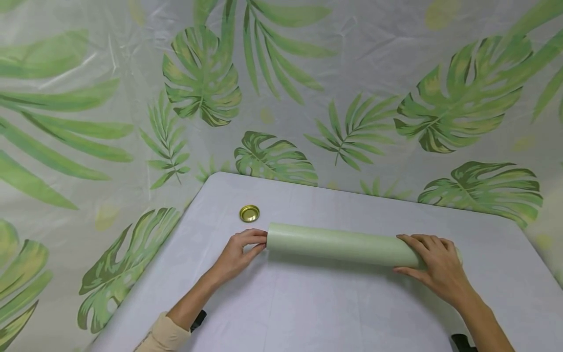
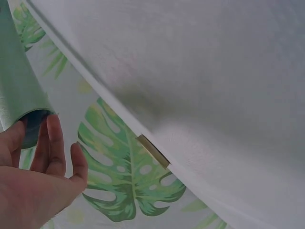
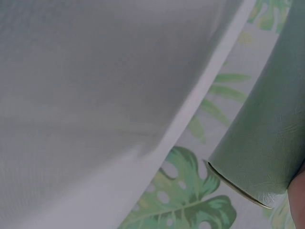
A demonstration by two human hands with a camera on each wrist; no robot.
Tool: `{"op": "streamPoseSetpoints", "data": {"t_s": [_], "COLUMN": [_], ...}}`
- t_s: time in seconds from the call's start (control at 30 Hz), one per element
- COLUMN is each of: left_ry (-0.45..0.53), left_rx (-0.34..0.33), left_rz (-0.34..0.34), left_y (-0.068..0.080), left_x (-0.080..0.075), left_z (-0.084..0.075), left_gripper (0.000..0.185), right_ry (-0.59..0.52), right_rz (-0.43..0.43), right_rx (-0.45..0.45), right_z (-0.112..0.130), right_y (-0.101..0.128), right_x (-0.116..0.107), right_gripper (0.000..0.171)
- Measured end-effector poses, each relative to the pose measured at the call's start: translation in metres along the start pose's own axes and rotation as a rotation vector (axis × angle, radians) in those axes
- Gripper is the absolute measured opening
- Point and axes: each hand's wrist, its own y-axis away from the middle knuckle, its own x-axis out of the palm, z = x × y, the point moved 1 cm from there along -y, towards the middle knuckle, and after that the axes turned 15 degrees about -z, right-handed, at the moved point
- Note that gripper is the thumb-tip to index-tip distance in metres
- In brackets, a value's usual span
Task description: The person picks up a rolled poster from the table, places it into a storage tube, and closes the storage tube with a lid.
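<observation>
A pale green tube (image 1: pixel 334 242) is held level above the white table, running left to right. My right hand (image 1: pixel 435 264) grips it near its right end, thumb on the near side and fingers over the top. In the right wrist view, a thin gold rim (image 3: pixel 238 192) edges that end. At the tube's left end, my left hand (image 1: pixel 235 254) has its fingers at the mouth. The left wrist view shows this mouth open and dark bluish inside, with fingertips (image 2: pixel 55 124) at its rim; whether they pinch anything inside is hidden. A round gold metal lid (image 1: pixel 249 213) lies beyond my left hand.
The white-covered table (image 1: pixel 316 313) has rounded far corners. Behind it, a leaf-patterned sheet (image 1: pixel 281 107) hangs close to the far edge. In the left wrist view, the gold lid (image 2: pixel 153 151) appears edge-on at the table's edge line.
</observation>
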Motion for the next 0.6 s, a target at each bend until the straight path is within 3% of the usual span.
{"op": "streamPoseSetpoints", "data": {"t_s": [0.3,0.47,0.6], "left_ry": [-0.007,-0.011,-0.069], "left_rx": [-0.024,-0.100,-0.137], "left_rz": [0.011,-0.010,-0.053], "left_y": [0.000,-0.003,-0.009], "left_x": [-0.004,-0.014,-0.025], "left_z": [-0.001,0.004,0.013], "left_gripper": [0.019,0.019,0.021], "right_ry": [0.007,0.016,0.014], "right_rz": [0.012,0.004,0.000], "right_rx": [0.024,0.028,0.024], "right_z": [0.001,0.000,0.000], "right_y": [0.002,0.003,0.005], "right_x": [-0.001,-0.003,-0.003], "right_gripper": [0.084,0.084,0.084]}}
